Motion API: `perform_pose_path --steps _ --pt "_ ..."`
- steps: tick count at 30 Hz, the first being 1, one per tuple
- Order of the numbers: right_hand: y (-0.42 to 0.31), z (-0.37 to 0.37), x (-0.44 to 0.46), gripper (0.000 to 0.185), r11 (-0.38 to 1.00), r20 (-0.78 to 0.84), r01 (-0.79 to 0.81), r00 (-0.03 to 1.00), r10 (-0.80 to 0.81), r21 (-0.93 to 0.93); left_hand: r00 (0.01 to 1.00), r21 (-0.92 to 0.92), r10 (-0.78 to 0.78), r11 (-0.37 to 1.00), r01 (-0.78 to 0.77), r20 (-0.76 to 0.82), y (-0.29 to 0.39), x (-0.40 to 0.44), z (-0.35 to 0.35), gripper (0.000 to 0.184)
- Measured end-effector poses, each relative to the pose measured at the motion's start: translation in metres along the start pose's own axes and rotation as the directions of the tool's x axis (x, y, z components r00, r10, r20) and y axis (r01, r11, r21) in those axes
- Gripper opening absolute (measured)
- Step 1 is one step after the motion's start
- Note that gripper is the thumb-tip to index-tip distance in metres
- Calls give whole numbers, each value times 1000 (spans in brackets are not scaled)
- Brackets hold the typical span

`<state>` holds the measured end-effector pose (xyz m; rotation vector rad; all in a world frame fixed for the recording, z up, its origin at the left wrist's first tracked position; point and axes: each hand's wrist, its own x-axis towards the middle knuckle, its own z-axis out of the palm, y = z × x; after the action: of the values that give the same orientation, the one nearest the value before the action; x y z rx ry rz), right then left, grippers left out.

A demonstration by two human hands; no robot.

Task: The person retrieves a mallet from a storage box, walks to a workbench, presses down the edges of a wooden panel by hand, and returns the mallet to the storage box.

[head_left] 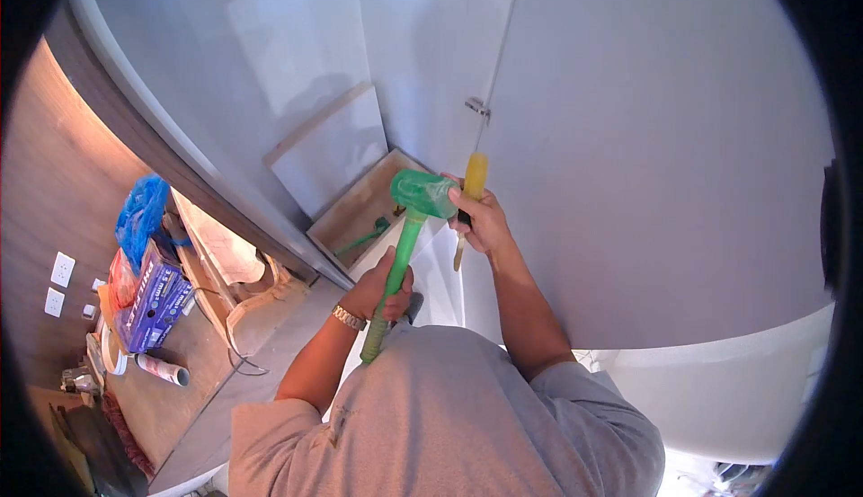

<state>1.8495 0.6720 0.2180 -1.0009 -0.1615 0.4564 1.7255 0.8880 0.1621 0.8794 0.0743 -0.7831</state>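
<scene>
My left hand [382,288], with a metal watch below it, is wrapped round the handle of a green mallet [406,250]. The mallet's head points up and rests close to my right hand [482,218]. Between my right thumb and fingers is a chisel [475,176] with a yellow handle on top and a narrow blade pointing down. My right thumb seems to touch the mallet head's end; I cannot tell for certain. Just above the chisel, a metal hinge [477,108] sits at the edge of the grey door panel [665,155].
Inside the cabinet stands an open wooden drawer box [351,205] with a green-handled tool [364,236] in it. A board [328,151] leans behind it. At the left, a counter [202,398] carries a purple box [155,304], a blue plastic bag [142,217] and a roll [164,369].
</scene>
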Motion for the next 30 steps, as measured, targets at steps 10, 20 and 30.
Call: perform_pose_path --steps 10,20,30 --pt "9 -12 4 43 978 -150 -30 989 -1 -205 997 -7 -20 1000 20 -71 -7 11 0 70" --pt "32 -41 5 48 858 -509 -276 861 20 -433 915 88 71 995 -38 -398 -26 92 -62 32" --pt "73 -109 -4 41 546 -653 -759 619 436 -355 662 -543 -278 808 -231 -696 -73 257 -335 9"
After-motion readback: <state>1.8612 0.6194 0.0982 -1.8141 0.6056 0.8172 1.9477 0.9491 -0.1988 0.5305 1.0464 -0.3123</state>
